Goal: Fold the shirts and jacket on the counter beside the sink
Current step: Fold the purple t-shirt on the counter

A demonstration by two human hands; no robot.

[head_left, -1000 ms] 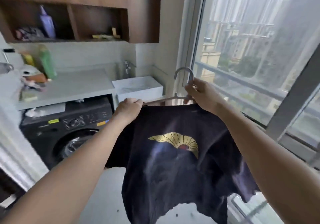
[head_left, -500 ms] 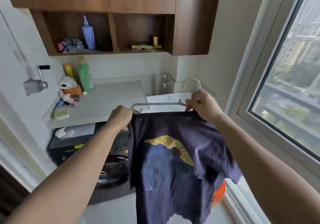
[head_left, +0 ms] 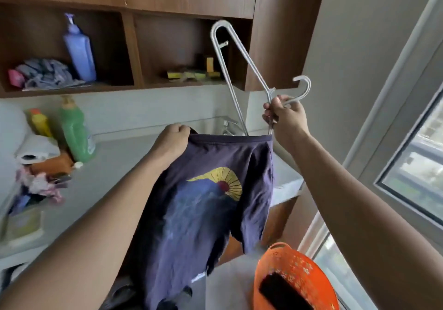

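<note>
Early stage, nothing folded yet. Left hand (head_left: 173, 139) is fisted on the collar of a navy shirt (head_left: 203, 213). Right hand (head_left: 286, 118) is clamped round the hanger (head_left: 249, 58) just below its hook. The hanger is tilted, one arm up above the right hand, the other end down inside the neck. The shirt hangs in the air below both hands, the counter (head_left: 115, 166) beyond the left one. Left to do: free hanger, lay flat, fold; no jacket in view. Shirt print is a yellow fan, no text. Label on the green bottle (head_left: 75, 132) is unreadable.
</note>
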